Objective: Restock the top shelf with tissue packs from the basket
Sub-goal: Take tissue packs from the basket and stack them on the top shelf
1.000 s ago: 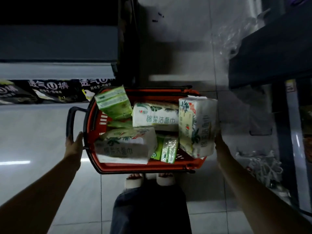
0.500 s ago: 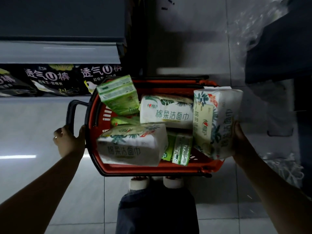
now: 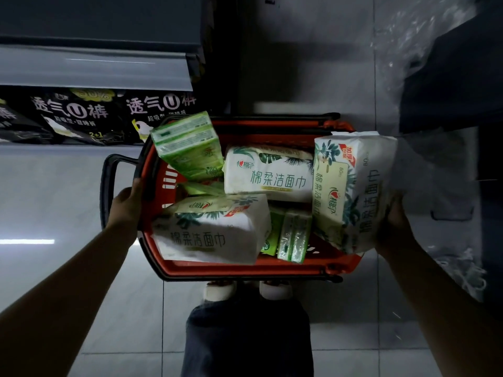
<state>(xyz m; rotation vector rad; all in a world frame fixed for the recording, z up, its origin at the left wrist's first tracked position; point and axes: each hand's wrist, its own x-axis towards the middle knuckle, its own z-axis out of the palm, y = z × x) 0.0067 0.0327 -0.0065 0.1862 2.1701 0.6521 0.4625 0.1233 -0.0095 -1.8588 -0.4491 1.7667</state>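
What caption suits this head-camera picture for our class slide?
A right hand holds a white tissue pack at the right edge of the red basket; the left hand grips its rim.

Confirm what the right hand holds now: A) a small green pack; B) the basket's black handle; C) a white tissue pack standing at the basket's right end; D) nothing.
C: the right hand wraps the outer side of the white tissue pack at the right end of the red basket, while the left hand holds its left rim.
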